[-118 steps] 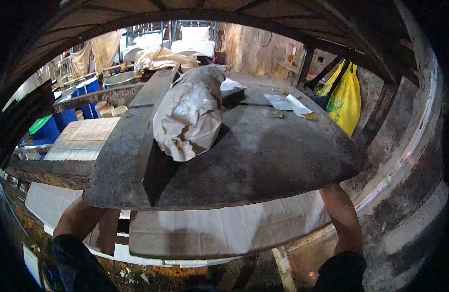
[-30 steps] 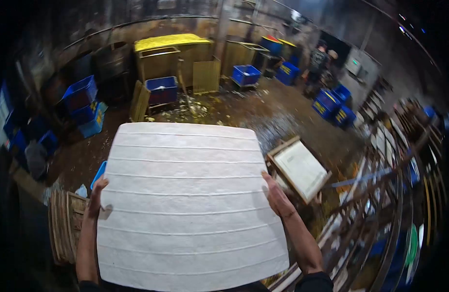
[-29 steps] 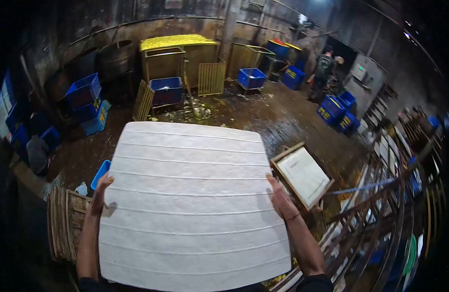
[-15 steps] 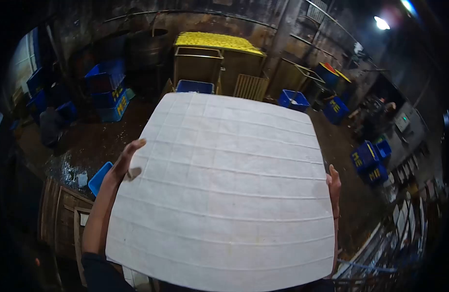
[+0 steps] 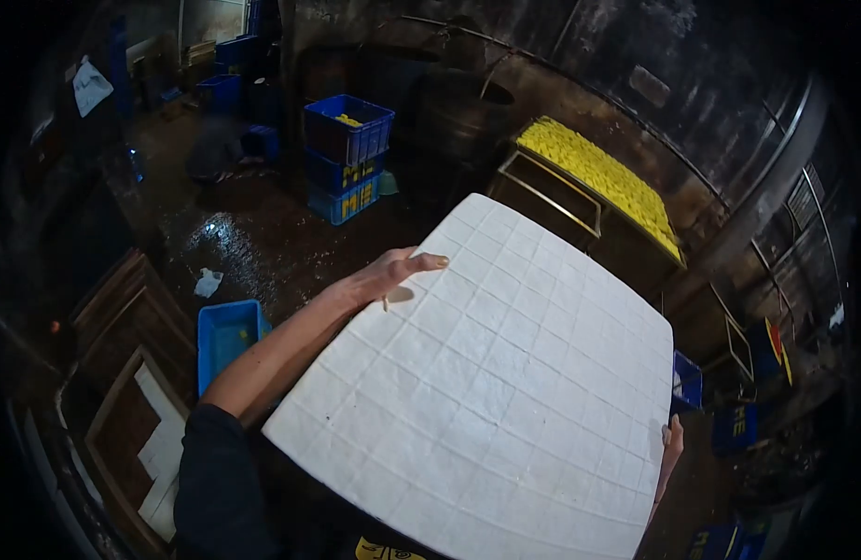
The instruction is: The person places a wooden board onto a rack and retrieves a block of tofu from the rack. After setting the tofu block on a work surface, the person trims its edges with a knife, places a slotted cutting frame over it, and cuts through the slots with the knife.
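A large white square slab (image 5: 505,383), its face marked by a grid of raised lines, spans the middle of the head view at a slant. My left hand (image 5: 393,275) grips its left edge, thumb lying over the top face and the other fingers mostly hidden beneath. At the right edge, my right hand (image 5: 671,453) is closed on the slab too, with only part of the fingers showing. What lies under the slab is hidden.
Stacked blue crates (image 5: 347,140) stand on the wet floor, yellow pieces in the top one. Behind the slab is a long bin heaped with yellow pieces (image 5: 603,182). A blue tub (image 5: 227,341) and wooden frames (image 5: 123,420) are at left. A blue crate (image 5: 687,381) is at right.
The view has swung left, bringing the crate stack and blue tub further into sight. The slab now appears slanted, its far side toward the upper left. Both hands keep their hold.
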`<action>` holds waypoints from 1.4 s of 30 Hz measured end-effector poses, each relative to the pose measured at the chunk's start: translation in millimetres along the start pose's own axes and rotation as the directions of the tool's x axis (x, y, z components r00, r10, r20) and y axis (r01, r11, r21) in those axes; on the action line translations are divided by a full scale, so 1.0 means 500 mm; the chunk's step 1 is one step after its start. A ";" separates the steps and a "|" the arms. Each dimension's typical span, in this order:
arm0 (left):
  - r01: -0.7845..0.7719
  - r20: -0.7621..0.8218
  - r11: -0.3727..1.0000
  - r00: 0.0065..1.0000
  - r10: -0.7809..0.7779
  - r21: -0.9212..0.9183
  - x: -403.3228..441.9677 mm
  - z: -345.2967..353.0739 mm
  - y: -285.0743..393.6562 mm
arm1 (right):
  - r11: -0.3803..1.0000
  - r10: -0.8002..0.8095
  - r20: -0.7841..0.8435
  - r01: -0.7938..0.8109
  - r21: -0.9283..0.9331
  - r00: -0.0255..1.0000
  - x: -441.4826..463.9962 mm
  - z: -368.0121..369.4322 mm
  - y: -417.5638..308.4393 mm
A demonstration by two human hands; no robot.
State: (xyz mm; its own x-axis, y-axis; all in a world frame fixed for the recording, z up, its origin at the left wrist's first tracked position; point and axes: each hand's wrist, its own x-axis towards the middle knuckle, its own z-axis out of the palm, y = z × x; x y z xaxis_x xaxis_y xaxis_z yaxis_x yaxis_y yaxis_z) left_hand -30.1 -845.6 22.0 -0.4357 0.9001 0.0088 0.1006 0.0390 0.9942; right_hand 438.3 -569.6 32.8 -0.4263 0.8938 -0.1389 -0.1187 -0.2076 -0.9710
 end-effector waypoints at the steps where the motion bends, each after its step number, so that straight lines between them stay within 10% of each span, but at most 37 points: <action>1: 0.032 0.012 0.998 0.999 -0.032 -0.053 0.105 -0.005 0.007 | 1.000 0.004 0.003 -0.004 -0.010 1.000 0.100 0.004 -0.011; 12: 0.113 -0.002 0.987 0.993 -0.114 -0.116 0.750 -0.098 0.004 | 0.999 -0.031 -0.020 0.030 -0.025 0.999 0.744 0.088 -0.039; 14: -0.146 0.047 0.953 0.989 0.139 0.265 0.865 -0.148 -0.095 | 0.999 -0.041 -0.017 0.041 -0.012 0.999 0.850 0.096 -0.026; 15: 0.123 -0.073 0.991 0.989 -0.126 -0.041 0.897 -0.122 -0.025 | 0.999 -0.047 -0.002 0.047 -0.005 0.999 0.918 0.107 -0.017; 18: 0.197 -0.122 0.978 0.971 -0.204 -0.071 1.059 -0.143 -0.077 | 0.992 0.112 0.062 -0.115 0.055 0.992 1.070 0.193 -0.031; 42: 0.195 -0.020 0.975 0.980 -0.198 -0.103 2.009 -0.307 -0.301 | 0.964 0.266 -0.103 -0.264 0.033 0.958 2.029 0.346 0.121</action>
State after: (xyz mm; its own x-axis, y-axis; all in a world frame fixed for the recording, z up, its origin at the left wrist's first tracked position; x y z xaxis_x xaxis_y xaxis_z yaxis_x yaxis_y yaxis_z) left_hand -620.4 -13.8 -102.3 -0.4649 0.8656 -0.1861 -0.0793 0.1687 0.9825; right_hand -156.7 255.8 -133.2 -0.3475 0.8425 -0.4117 -0.0318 -0.4494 -0.8928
